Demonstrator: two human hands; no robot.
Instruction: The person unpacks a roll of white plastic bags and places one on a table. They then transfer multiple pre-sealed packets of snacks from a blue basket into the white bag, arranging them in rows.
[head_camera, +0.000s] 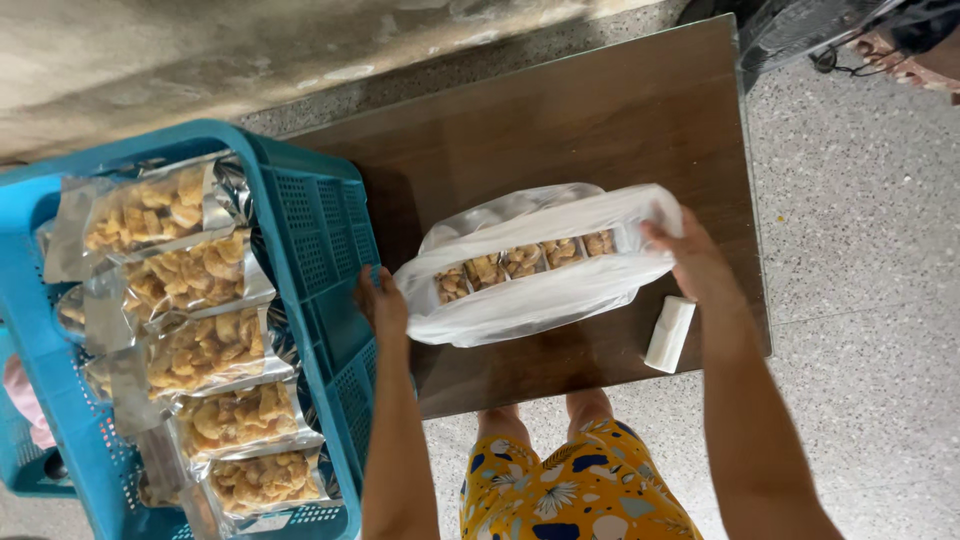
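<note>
At centre frame I see the bag (540, 290) of snack packs (525, 260) on the worktop (560, 120). My right hand (695, 262) clenches its right rim; my left hand (383, 305), grip unclear, touches its left end. A blue crate (330, 260) crowds the left; a white roll (669, 334) lies lower right.

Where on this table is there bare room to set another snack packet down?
The widest bare patch of the table lies beyond the white bag, toward the wall. A narrower strip runs along the near edge, between the left hand and the white roll. The blue crate is packed with packets.
</note>
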